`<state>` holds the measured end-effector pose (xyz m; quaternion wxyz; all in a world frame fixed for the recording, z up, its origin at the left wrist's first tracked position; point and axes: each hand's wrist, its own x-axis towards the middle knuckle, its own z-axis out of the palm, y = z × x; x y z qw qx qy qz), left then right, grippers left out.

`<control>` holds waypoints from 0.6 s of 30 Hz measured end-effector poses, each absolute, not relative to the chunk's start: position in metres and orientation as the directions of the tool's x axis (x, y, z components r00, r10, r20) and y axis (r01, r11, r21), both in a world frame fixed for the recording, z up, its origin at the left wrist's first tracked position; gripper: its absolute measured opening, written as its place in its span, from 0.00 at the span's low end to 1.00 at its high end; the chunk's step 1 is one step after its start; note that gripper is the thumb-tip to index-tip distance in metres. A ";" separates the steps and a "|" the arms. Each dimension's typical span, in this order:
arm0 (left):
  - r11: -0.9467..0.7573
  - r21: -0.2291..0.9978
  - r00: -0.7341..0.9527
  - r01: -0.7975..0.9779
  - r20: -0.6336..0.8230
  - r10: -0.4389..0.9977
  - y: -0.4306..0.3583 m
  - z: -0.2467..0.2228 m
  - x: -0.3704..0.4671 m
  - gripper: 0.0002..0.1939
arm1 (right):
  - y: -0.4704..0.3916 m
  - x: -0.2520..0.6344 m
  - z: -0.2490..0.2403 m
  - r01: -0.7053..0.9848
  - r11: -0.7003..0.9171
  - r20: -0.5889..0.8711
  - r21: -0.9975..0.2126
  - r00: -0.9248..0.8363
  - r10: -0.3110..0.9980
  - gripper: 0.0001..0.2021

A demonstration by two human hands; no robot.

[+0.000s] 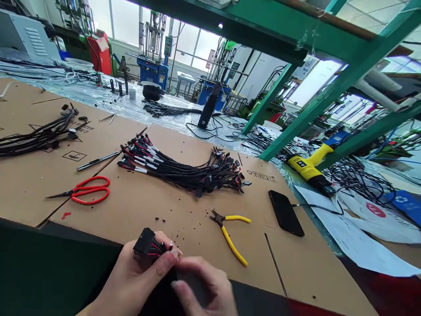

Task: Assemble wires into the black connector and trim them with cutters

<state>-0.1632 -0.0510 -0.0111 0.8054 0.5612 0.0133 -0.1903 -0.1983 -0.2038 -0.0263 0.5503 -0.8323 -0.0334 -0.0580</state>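
A black connector (144, 241) with red and black wires sits in my left hand (140, 274), its thumb and fingers pressed round the wires just behind the housing. My right hand (205, 283) is beside it on the right, its fingertips near the wires and its thumb apart from the index finger; whether it grips anything is hard to make out. Beyond my hands lies a bundle of black cable assemblies (184, 173) with white labels. Yellow-handled cutters (230, 232) lie open to the right of the hands, and red-handled scissors (92, 190) rest to the left.
A black phone (286, 213) with a cable lies at the right, near a yellow heat gun (311, 169) and white paper (355, 237). More cables (39, 136) are at the far left. A utility knife (98, 161) lies behind the scissors. Green beams (315, 101) slant overhead.
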 end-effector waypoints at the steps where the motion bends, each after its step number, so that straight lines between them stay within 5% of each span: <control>1: 0.309 0.888 0.925 0.340 -0.258 -0.279 -0.051 -0.008 -0.162 0.19 | -0.222 -0.191 -0.025 0.188 -0.576 0.206 -0.795 0.978 0.034 0.14; 3: 0.327 0.866 0.916 0.377 -0.297 -0.271 -0.049 -0.003 -0.161 0.19 | -0.265 -0.172 -0.025 0.157 -0.893 0.368 -0.422 0.930 -0.011 0.18; 7: 0.319 0.833 0.880 0.453 -0.360 -0.309 -0.043 0.001 -0.164 0.18 | -0.334 -0.143 -0.041 0.002 -0.976 0.254 -0.217 0.966 -0.054 0.37; 13: 0.294 0.798 0.831 0.526 -0.408 -0.378 -0.037 -0.001 -0.168 0.22 | -0.345 -0.143 -0.057 0.016 -0.993 0.109 -0.121 0.994 0.002 0.38; 18: 0.261 0.855 0.877 0.448 -0.364 -0.313 -0.039 -0.008 -0.164 0.18 | -0.340 -0.144 -0.044 0.035 -0.967 0.213 -0.253 0.977 -0.021 0.24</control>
